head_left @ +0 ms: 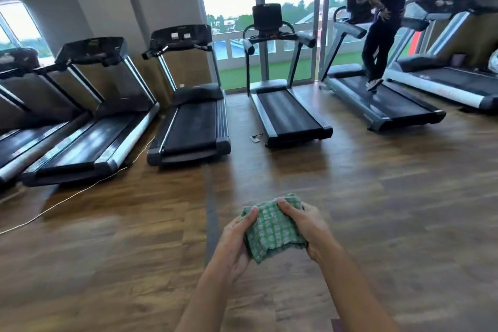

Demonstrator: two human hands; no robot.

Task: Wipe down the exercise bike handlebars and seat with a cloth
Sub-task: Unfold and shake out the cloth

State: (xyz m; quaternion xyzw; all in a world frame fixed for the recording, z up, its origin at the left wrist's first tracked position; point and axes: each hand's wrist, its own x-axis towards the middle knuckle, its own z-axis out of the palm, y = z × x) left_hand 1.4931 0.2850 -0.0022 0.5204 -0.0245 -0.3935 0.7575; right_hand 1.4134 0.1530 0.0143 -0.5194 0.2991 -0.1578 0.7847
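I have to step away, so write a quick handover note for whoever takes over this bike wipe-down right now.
Left hand: grips the left edge of the green checked cloth, thumb on top.
Right hand: grips the right edge of the same cloth, thumb on top.
The cloth is folded or bunched, held in front of the body above the wood floor.
No exercise bike is in view; only a row of treadmills ahead, with a person running on one at the right.
Done: cloth in hand. No wiping shows.
Left: find the bike, then wipe handlebars and seat.
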